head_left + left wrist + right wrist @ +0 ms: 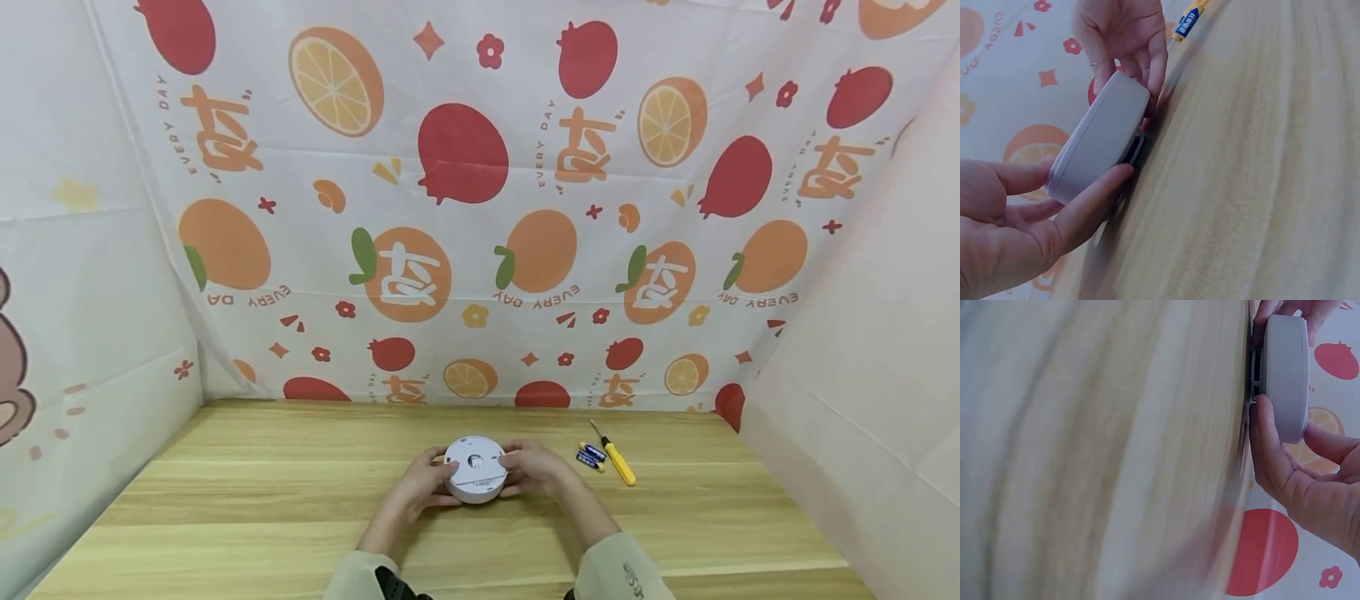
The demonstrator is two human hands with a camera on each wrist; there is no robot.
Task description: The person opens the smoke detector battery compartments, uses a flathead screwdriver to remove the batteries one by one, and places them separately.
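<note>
Left hand (420, 487) and right hand (534, 468) grip opposite edges of the white round device (475, 469), fingers curled around its rim; screwdriver (617, 457) lies right of it.

Light wood-grain desk (262, 500). On it, near the middle: a round white device (475, 469). To its right, two blue batteries (590, 457) lying side by side, a yellow-handled screwdriver (617, 457) just beside them.
</note>
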